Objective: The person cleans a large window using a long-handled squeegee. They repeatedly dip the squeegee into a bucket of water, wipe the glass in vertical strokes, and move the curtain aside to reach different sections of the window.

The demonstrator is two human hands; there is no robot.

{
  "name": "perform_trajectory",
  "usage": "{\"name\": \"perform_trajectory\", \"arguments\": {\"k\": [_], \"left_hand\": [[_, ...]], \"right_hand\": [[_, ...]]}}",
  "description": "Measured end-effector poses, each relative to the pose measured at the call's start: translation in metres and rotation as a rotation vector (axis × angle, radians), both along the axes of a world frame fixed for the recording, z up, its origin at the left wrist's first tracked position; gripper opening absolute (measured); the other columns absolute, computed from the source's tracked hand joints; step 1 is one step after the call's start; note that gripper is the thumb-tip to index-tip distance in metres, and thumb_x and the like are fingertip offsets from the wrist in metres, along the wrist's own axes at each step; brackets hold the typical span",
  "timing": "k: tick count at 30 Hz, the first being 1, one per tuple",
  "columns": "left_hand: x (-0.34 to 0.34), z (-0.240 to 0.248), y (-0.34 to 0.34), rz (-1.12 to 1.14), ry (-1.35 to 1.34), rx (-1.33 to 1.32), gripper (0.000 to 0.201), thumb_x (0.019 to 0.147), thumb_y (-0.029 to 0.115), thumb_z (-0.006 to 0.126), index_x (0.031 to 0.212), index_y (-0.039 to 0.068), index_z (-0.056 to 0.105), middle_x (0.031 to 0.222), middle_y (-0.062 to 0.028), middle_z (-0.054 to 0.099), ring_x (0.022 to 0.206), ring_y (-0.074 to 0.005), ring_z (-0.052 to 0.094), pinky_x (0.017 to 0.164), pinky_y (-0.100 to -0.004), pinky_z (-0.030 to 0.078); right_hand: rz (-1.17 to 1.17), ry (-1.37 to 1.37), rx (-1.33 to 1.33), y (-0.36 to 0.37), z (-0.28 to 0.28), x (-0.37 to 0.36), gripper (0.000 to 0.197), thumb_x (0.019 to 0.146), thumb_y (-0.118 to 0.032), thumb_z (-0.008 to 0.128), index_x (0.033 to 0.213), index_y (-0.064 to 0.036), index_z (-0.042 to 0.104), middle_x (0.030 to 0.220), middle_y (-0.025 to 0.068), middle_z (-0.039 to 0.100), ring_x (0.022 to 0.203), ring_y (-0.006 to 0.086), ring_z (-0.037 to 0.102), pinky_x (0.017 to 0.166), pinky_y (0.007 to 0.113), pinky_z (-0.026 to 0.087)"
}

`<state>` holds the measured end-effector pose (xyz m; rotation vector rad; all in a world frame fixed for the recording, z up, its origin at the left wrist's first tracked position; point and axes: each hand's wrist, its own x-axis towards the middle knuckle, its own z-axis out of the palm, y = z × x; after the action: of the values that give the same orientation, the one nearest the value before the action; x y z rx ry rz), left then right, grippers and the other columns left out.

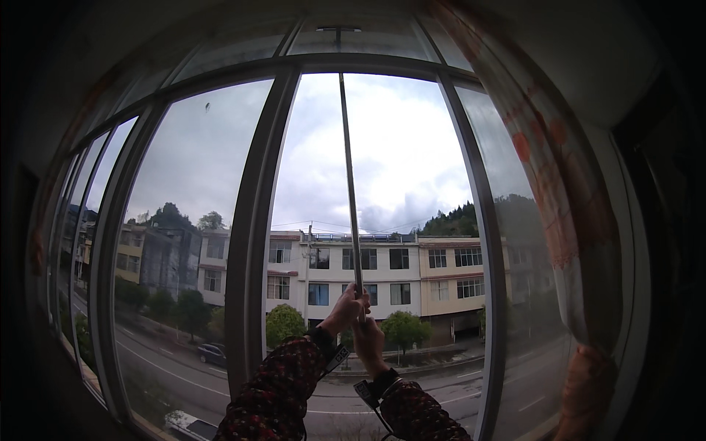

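Note:
My left hand [344,307] is closed around a long thin metal pole [349,176]. Just below it, my right hand [369,339] grips the same pole near its lower end. The pole rises almost upright, leaning slightly left, through the middle window opening [382,147]. Its upper part passes behind the horizontal frame bar [368,65]. Above that bar, a T-shaped head like a squeegee [338,29] shows dimly at the upper pane [382,44]. Whether it touches the glass, I cannot tell. Both wrists carry dark straps with small tags.
Thick window posts stand left [257,213] and right [474,213] of the opening. A patterned curtain [562,176] hangs at the right, gathered low down. Hazy panes [191,169] lie to the left. Outside, a road [434,389] runs below, with a dark car [212,354], trees and pale buildings [360,261].

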<state>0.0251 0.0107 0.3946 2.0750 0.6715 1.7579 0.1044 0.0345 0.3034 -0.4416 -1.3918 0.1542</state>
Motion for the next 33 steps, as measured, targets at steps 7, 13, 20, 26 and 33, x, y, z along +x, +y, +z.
{"name": "perform_trajectory", "arguments": {"k": [7, 13, 20, 26, 33], "left_hand": [[-0.016, -0.217, 0.011, -0.022, 0.019, -0.197, 0.018, 0.091, 0.009, 0.056, 0.099, 0.003, 0.042, 0.084, -0.0063, 0.052, 0.075, -0.0151, 0.057, 0.069, -0.0313, 0.049], [-0.013, -0.387, 0.035, 0.139, -0.007, -0.382, 0.023, 0.09, 0.015, 0.056, 0.109, 0.005, 0.046, 0.079, -0.0059, 0.055, 0.068, -0.0153, 0.056, 0.059, -0.0324, 0.048], [-0.027, -0.202, -0.006, 0.038, -0.042, -0.121, 0.019, 0.093, 0.009, 0.051, 0.108, 0.003, 0.041, 0.08, -0.0069, 0.056, 0.072, -0.0163, 0.059, 0.065, -0.032, 0.05], [-0.025, -0.029, -0.002, 0.043, -0.103, -0.071, 0.013, 0.092, 0.011, 0.052, 0.1, 0.003, 0.044, 0.077, -0.0075, 0.056, 0.069, -0.0155, 0.059, 0.061, -0.0305, 0.05], [-0.023, -0.211, 0.008, 0.093, 0.043, -0.162, 0.019, 0.091, 0.015, 0.055, 0.097, 0.002, 0.042, 0.08, -0.0099, 0.06, 0.076, -0.021, 0.063, 0.066, -0.0342, 0.05]], "right_hand": [[0.003, -0.09, -0.211, -0.001, -0.205, -0.008, 0.025, 0.086, -0.026, 0.063, 0.099, -0.0052, 0.057, 0.081, 0.0188, 0.063, 0.084, 0.0373, 0.062, 0.064, 0.038, 0.049], [0.032, -0.105, -0.294, -0.016, -0.361, -0.001, 0.026, 0.085, -0.026, 0.064, 0.099, -0.0054, 0.057, 0.079, 0.0187, 0.062, 0.082, 0.0364, 0.063, 0.062, 0.037, 0.049], [0.025, -0.114, -0.072, -0.004, -0.194, -0.018, 0.025, 0.086, -0.026, 0.064, 0.09, -0.0044, 0.054, 0.074, 0.0185, 0.06, 0.074, 0.0372, 0.063, 0.058, 0.038, 0.047], [0.075, -0.049, -0.024, -0.003, -0.022, -0.023, 0.027, 0.087, -0.03, 0.061, 0.087, -0.0045, 0.053, 0.073, 0.0213, 0.06, 0.075, 0.0432, 0.059, 0.057, 0.047, 0.046], [-0.013, -0.151, -0.047, 0.011, -0.203, -0.008, 0.024, 0.085, -0.026, 0.065, 0.087, -0.0039, 0.055, 0.071, 0.0192, 0.059, 0.079, 0.0401, 0.061, 0.057, 0.039, 0.047]]}}
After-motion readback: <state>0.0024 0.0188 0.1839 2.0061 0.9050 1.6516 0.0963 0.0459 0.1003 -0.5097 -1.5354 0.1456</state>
